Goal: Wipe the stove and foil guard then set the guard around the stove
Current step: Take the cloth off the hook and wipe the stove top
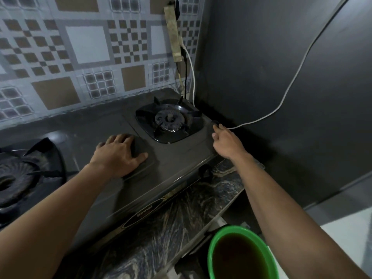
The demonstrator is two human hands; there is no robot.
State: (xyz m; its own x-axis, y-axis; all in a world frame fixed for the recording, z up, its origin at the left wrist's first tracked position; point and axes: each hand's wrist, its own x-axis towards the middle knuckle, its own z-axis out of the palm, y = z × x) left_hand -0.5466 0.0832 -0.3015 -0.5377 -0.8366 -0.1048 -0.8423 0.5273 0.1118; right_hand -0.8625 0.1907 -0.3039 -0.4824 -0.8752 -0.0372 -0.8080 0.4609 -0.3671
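A dark grey gas stove [171, 158] sits on the marbled counter, tilted in my view, with one black burner and pan support [169, 119] at its far right. My left hand [118, 154] lies flat on the stove's top left of the burner, fingers apart, holding nothing. My right hand [226, 142] is at the stove's right edge, thumb and forefinger on top and the other fingers curled down over the rim out of sight. I see no cloth in either hand. I cannot make out a separate foil guard; a patterned foil-like covering [86, 63] lines the back wall.
A second burner [18, 176] stands at the far left. A green bucket [213, 248] of dark water sits below the counter's front edge. A tall grey panel [281, 77] closes in the right side. A white cable [281, 101] and a power strip [173, 35] hang by the corner.
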